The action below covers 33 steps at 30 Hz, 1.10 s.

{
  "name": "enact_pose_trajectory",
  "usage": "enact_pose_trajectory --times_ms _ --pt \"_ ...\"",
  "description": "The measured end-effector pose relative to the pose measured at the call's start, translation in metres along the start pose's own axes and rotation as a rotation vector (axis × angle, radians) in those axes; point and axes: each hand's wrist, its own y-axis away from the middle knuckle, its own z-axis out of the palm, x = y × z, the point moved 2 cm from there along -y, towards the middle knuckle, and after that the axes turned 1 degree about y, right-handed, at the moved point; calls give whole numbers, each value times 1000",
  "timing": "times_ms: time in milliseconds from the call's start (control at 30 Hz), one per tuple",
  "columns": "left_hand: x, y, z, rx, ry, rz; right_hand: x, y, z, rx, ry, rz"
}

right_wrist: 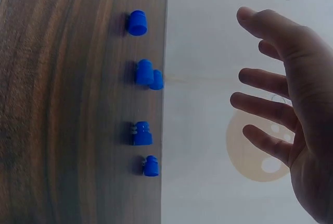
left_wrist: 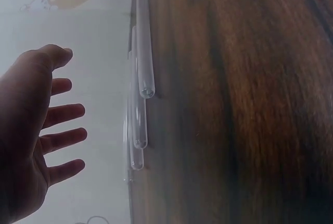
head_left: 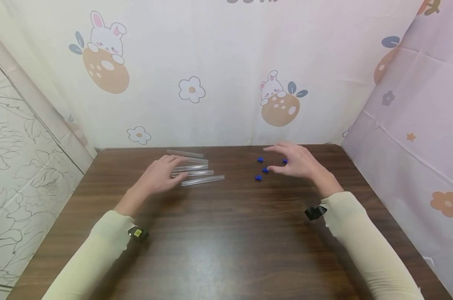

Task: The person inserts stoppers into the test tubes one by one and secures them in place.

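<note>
Head view overlooks both closer wrist views' tabletop (head_left: 226,233).

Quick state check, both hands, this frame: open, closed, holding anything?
Left hand: open, holding nothing, above the clear tubes.
Right hand: open, holding nothing, near the blue caps.

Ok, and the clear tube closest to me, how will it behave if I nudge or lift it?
That clear tube would probably roll if nudged, since it looks round and lies on its side on the table. Its smooth, shiny surface may feel slippery. Being straight, slim and see-through, it is likely stiff and light, perhaps fragile.
</note>
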Motion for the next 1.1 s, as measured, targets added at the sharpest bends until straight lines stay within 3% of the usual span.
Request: enact_pose_trajectory --times_ms 267,600,1100 --pt "6 -2 2 -8 29 6 -3 -2 6 -9 -21 15" --pt "12 -7 10 -8 67 -12 -8 -5 17 -46 -131 4" --pt "13 -9 31 9 127 57 -6 -5 40 -109 -250 12"
